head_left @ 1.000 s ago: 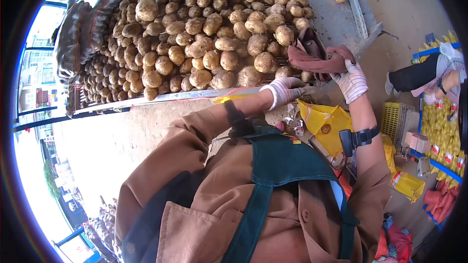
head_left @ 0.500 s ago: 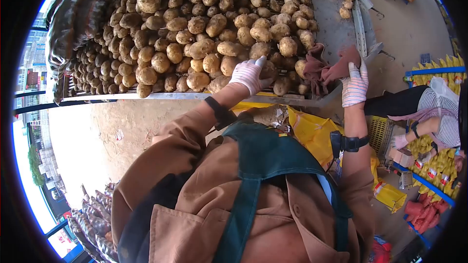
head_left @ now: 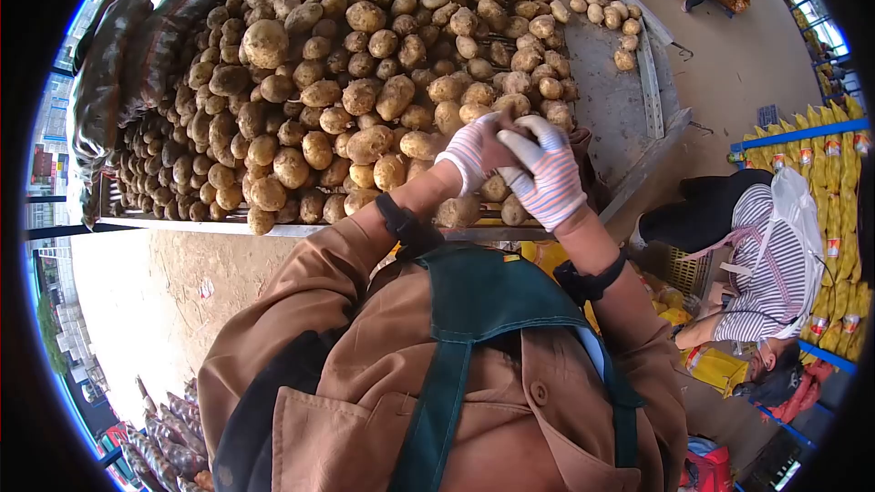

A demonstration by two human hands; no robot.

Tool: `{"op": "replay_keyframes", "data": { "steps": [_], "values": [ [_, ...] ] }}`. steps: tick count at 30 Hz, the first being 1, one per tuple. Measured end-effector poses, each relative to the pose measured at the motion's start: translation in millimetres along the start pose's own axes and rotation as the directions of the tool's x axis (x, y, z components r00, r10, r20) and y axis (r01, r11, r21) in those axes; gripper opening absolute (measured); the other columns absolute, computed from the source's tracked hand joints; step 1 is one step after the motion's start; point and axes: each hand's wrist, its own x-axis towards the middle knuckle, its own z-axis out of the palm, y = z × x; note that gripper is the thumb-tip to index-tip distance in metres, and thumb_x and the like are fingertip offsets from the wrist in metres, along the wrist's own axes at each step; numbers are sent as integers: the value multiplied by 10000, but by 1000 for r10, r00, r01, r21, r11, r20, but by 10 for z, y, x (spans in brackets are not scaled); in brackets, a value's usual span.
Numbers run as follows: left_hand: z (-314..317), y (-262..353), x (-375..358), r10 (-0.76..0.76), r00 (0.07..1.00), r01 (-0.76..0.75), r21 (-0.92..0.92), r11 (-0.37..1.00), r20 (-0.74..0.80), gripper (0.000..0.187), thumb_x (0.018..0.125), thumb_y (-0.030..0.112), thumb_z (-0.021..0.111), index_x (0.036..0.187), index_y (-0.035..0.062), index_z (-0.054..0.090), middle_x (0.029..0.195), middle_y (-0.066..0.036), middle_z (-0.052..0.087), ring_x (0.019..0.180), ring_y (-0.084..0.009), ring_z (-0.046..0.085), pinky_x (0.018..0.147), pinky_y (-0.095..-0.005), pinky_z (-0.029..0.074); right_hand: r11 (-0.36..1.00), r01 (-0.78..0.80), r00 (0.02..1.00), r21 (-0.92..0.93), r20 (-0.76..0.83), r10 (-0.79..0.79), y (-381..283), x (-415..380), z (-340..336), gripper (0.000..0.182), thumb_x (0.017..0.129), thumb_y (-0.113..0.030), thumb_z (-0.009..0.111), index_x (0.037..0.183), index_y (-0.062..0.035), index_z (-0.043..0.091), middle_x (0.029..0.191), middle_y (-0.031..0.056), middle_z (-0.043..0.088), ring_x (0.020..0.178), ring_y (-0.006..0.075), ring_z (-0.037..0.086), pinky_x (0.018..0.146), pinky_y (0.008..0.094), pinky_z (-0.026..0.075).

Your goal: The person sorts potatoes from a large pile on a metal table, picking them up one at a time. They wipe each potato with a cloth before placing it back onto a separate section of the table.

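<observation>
My left hand [head_left: 468,153], in a striped knit glove, is closed at the front of the potato heap [head_left: 369,144]. What its fingers hold is hidden by the cloth and my other hand. My right hand [head_left: 550,175], gloved alike, pinches a reddish-brown cloth [head_left: 497,151] and presses it against the left fingers. Both hands meet just above the front edge of the metal sorting table [head_left: 606,82]. A darker bunched cloth [head_left: 591,178] lies by the table edge, partly behind my right hand.
Smaller potatoes [head_left: 603,11] lie apart on the table's right side. Filled mesh sacks [head_left: 146,55] stand at the left end. A co-worker in a striped top [head_left: 770,237] bends at the right, near yellow net bags [head_left: 834,210] and a yellow crate [head_left: 688,269].
My right hand has brought the cloth leftward to my left hand. The left hand has turned inward and closed. The co-worker has bent lower, and the view has shifted slightly.
</observation>
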Motion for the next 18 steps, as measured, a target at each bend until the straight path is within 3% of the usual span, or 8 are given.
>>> {"op": "replay_keyframes", "data": {
  "steps": [3,4,7,8,11,15,17,18],
  "values": [
    [-164,604,-7,-151,978,20,651,759,146,540,781,140,787,1239,-24,552,1076,-46,658,1002,-170,604,949,-319,468,997,-8,1000,-71,13,9,205,224,229,332,886,-312,631,1124,-87,682,1100,158,644,1044,390,569,896,469,480],
    [-182,404,-30,163,987,-152,299,942,-14,580,767,156,802,1261,-21,555,1052,-67,673,972,-147,615,887,-314,497,989,-128,991,77,-30,131,339,267,329,343,893,-299,628,1118,-45,673,1030,188,655,982,406,584,888,481,483],
    [-313,285,34,33,999,-20,263,965,-43,647,765,147,808,1325,-11,524,1099,-102,666,989,-126,607,862,-312,507,592,-703,704,394,269,657,812,270,521,420,940,-314,611,1169,37,638,1098,207,672,1030,327,613,916,391,476],
    [-343,356,8,2,1000,-1,48,999,-14,677,771,144,811,1347,-27,499,1196,-132,630,1038,-115,590,888,-307,504,496,-777,617,388,311,723,1058,227,611,437,945,-313,610,1190,49,627,1134,211,668,1062,303,605,937,364,461],
    [-534,132,146,108,991,-102,70,992,-84,768,733,189,846,1372,-32,480,1260,-177,602,1136,-208,582,963,-332,482,323,-865,444,385,283,850,1410,116,700,461,948,-301,625,1223,68,610,1153,212,670,1091,237,600,971,330,443],
    [-766,193,282,15,991,42,427,903,-130,823,703,206,868,1384,-32,472,1275,-212,596,1212,-290,571,1019,-359,456,660,-620,745,424,55,665,709,598,511,406,928,-225,673,1217,53,605,1024,197,697,957,261,655,868,355,507],
    [-765,86,345,10,997,-8,17,1000,-82,736,760,139,828,1383,-19,470,1259,-148,612,1160,-228,588,983,-337,478,980,-191,982,51,3,191,469,725,615,335,930,-174,634,1205,15,610,1033,242,668,994,415,623,883,414,500],
    [-773,122,362,-3,1000,-3,-234,972,-29,714,781,117,808,1389,-19,459,1268,-126,605,1159,-195,578,977,-322,480,972,-210,977,106,-27,214,443,739,639,339,923,-166,638,1211,9,608,1051,236,667,1002,410,624,891,416,496]
  ]
}}
